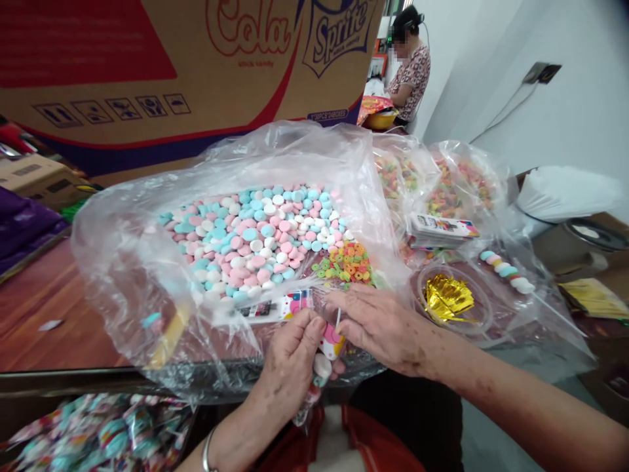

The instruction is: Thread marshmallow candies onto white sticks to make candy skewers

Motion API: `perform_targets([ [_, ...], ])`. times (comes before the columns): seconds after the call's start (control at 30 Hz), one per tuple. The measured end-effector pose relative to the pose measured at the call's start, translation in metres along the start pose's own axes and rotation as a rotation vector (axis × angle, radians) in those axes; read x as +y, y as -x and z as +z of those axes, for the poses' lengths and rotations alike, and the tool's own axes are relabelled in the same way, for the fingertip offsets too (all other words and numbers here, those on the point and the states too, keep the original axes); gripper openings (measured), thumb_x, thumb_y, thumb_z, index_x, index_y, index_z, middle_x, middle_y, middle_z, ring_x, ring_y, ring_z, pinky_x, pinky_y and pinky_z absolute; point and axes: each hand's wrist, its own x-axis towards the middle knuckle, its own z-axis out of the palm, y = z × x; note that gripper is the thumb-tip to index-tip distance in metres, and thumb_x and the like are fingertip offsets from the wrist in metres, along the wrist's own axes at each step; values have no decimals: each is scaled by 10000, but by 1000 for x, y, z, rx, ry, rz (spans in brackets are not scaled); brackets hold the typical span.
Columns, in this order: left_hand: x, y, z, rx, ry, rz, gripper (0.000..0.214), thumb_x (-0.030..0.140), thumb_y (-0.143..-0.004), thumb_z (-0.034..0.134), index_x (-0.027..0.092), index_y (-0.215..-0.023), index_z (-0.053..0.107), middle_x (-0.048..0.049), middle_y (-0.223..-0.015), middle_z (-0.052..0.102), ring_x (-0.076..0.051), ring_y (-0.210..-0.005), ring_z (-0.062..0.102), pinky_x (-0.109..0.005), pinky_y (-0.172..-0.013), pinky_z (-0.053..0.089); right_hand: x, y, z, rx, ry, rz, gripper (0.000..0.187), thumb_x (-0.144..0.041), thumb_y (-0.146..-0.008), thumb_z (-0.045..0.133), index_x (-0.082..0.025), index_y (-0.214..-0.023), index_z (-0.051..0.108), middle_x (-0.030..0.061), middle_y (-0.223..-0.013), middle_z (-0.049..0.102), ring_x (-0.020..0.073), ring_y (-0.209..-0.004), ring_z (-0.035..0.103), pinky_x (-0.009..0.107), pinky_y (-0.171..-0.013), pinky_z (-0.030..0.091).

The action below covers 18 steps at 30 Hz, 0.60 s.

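My left hand [293, 360] is closed around a marshmallow candy stick [322, 368] in a clear wrapper, with a colourful printed card [331, 341] at its upper end. A thin white stick [338, 317] pokes up from it. Over that end comes my right hand [381, 328], its thumb and fingers pinching about the white stick; part of the grip is hidden. Just beyond my hands lie more printed cards [275, 307] on clear plastic. Behind them spreads a heap of pink, blue and white candies [250, 242], with small ring candies [348, 262] at its right.
A large cardboard box [196, 72] stands at the back. To the right are a card stack [442, 229], gold twist ties [447, 298] in a round tray, a skewered candy row [506, 270] and bagged rings [462, 177]. Wrapped candies [108, 432] fill a low container. Another person [410, 72] works behind.
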Motion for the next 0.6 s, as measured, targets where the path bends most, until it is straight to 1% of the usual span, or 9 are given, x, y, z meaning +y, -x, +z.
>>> perform_targets([
  [0.07,5,1,1,51,-38,54,374,550,-925,515,205,-795,576,-3,-563,679,-123,-418,539,-181,-363,380,-4,1,4,28,-153,113,414,-300,-993,453,-132,-1372,454,164,-1257,631,251,-1180,588,430,-1019,477],
  [0.17,14,-1,1,171,-140,216,327,471,-937,534,204,-754,583,46,-577,576,-106,-516,498,-181,-474,388,-13,1,14,163,-513,399,612,-425,-866,663,-174,-1369,421,146,-1298,589,255,-1184,578,402,-961,506],
  [0.2,16,-2,1,202,-185,258,313,445,-940,537,203,-749,591,56,-585,534,-103,-533,465,-183,-493,376,-16,1,19,183,-637,494,622,-434,-813,721,-183,-1316,455,124,-1245,614,243,-1116,607,375,-909,526],
  [0.27,19,-5,2,217,-251,314,284,403,-942,540,202,-757,618,53,-626,509,-109,-584,449,-190,-539,376,-20,0,28,184,-833,626,487,-400,-775,759,-187,-1155,543,56,-1061,664,195,-942,635,315,-810,536],
  [0.37,17,-10,3,193,-180,310,270,386,-946,547,201,-765,624,41,-689,533,-117,-652,480,-199,-610,401,-22,-1,38,184,-964,704,207,-358,-838,687,-179,-911,611,-8,-830,641,140,-766,601,257,-706,507],
  [0.43,12,-11,2,134,12,248,241,408,-940,565,208,-814,616,38,-716,555,-118,-665,504,-208,-626,420,-20,-1,43,222,-1010,728,192,-357,-864,653,-176,-823,601,-25,-737,607,120,-673,575,236,-629,486],
  [0.5,7,-10,1,33,189,161,189,392,-902,634,208,-861,619,29,-742,592,-116,-658,531,-211,-615,435,-18,1,46,278,-1019,764,185,-339,-856,659,-178,-802,586,-38,-687,584,109,-614,554,221,-570,466],
  [0.53,5,-9,0,-8,238,129,168,364,-877,674,203,-870,627,24,-748,611,-113,-650,544,-208,-607,440,-17,1,47,305,-1026,770,172,-325,-849,665,-179,-805,585,-41,-678,581,106,-602,553,218,-559,465],
  [0.6,4,-8,-1,-28,273,101,146,307,-849,710,183,-828,634,19,-710,625,-99,-608,548,-189,-569,429,-17,1,49,319,-1087,756,149,-304,-848,665,-180,-817,587,-41,-671,595,110,-594,574,228,-572,485],
])
